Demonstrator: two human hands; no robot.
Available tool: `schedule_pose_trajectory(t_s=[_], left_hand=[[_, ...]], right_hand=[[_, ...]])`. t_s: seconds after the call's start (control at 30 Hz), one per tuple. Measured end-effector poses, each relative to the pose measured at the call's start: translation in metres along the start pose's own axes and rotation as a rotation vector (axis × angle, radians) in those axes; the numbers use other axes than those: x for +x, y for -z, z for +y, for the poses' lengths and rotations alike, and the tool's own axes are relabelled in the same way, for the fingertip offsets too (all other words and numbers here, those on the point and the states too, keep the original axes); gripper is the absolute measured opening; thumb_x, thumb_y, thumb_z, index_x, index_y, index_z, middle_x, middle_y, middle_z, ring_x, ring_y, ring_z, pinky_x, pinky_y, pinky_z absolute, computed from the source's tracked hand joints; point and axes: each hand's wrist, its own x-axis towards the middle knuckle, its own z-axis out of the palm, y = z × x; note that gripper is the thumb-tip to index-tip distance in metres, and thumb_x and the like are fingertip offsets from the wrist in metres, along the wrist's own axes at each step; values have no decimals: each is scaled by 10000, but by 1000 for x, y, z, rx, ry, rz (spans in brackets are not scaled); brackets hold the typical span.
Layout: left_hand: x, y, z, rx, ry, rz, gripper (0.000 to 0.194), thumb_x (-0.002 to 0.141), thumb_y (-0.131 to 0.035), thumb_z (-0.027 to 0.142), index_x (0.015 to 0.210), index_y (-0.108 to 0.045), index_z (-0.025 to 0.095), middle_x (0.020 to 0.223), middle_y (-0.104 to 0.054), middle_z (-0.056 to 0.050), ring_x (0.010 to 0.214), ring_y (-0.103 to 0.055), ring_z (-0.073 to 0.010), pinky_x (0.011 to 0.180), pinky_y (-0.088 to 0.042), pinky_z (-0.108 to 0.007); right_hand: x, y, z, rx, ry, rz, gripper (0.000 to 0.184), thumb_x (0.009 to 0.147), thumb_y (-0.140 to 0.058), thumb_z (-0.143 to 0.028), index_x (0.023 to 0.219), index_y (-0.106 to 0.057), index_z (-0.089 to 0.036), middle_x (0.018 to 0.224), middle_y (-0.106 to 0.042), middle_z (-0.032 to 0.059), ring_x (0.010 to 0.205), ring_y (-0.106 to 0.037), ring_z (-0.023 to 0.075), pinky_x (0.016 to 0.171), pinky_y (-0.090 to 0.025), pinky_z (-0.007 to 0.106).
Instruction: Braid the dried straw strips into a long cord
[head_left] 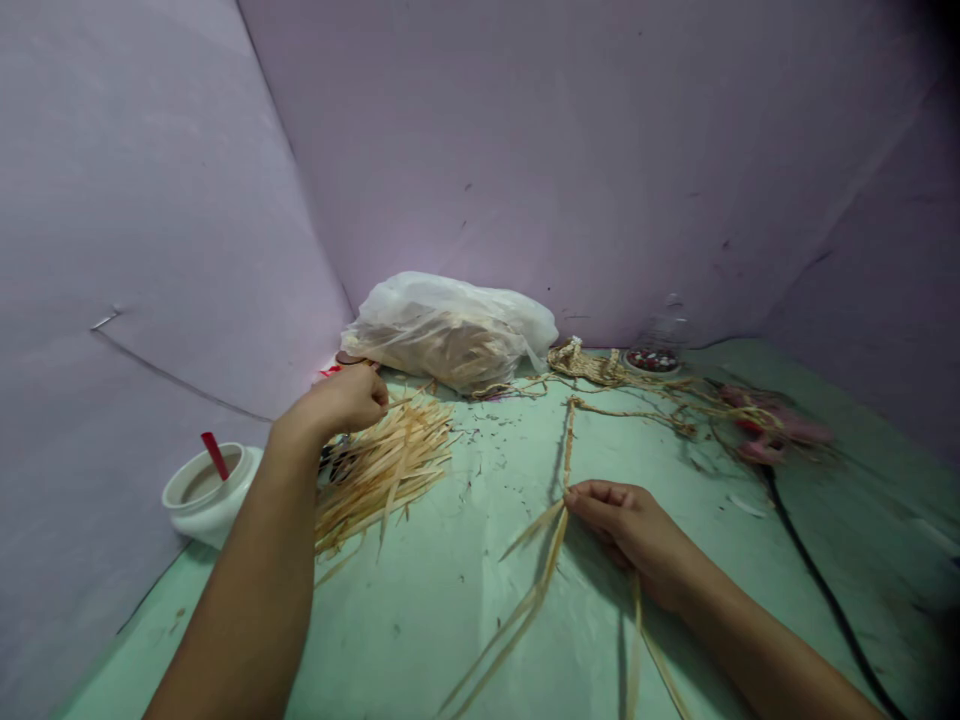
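My left hand [341, 402] reaches to the far end of a loose pile of dry straw strips [382, 468] at the left of the green surface, fingers curled over the strips. My right hand [630, 520] rests near the middle, fingertips pinched on the end of a braided straw cord [568, 440] where several long loose strands [525, 600] fan out toward me. The braid runs away from my hand to a coil of woven straw [592, 365] at the back.
A clear plastic bag of straw [450, 335] lies against the purple wall. A white bowl with a red handle [206, 490] stands at the left edge. A small jar of beads [654, 355], a pink tool [772, 425] and a black cable [810, 570] lie at the right.
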Motion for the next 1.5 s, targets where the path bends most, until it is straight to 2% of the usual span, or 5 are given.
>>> schedule_pose_trajectory(t_s=[0.63, 0.93, 1.1, 1.3, 1.5], left_hand=[[35, -48, -6, 7, 76, -84, 193, 490, -470, 182, 614, -618, 178, 610, -593, -34, 543, -497, -145, 491, -320, -228], [17, -7, -6, -837, 180, 177, 152, 530, -583, 272, 555, -496, 149, 436, -379, 52, 395, -329, -49, 389, -228, -182], [0, 3, 21, -1094, 59, -20, 193, 536, -637, 292, 589, -511, 155, 452, -397, 57, 349, -289, -23, 349, -158, -170], [-1, -30, 84, -808, -105, -370, 162, 552, -592, 266, 476, -536, 134, 393, -432, 33, 353, -346, -52, 373, -264, -192], [-1, -34, 94, -645, -118, -137, 162, 579, -557, 270, 522, -603, 125, 449, -496, 27, 424, -395, -68, 413, -274, -190]], right_hand=[[0, 1, 0, -3, 8, 4, 267, 621, -604, -387, 650, -537, -130, 394, -262, -90, 347, -158, 22, 354, -82, 197], [-1, -1, -3, 6, 12, 8, 252, 617, -608, -374, 634, -528, -135, 390, -259, -90, 346, -161, 23, 354, -87, 197], [-1, -1, -1, 14, 18, 8, 246, 615, -610, -362, 648, -542, -128, 387, -280, -85, 341, -171, 21, 352, -83, 195], [0, 0, 0, 11, 32, 0, 227, 642, -583, -354, 643, -533, -132, 371, -270, -93, 330, -167, 22, 346, -80, 193], [0, 0, -3, 35, 35, -2, 210, 641, -587, -332, 627, -530, -130, 375, -280, -92, 326, -175, 20, 340, -85, 191]])
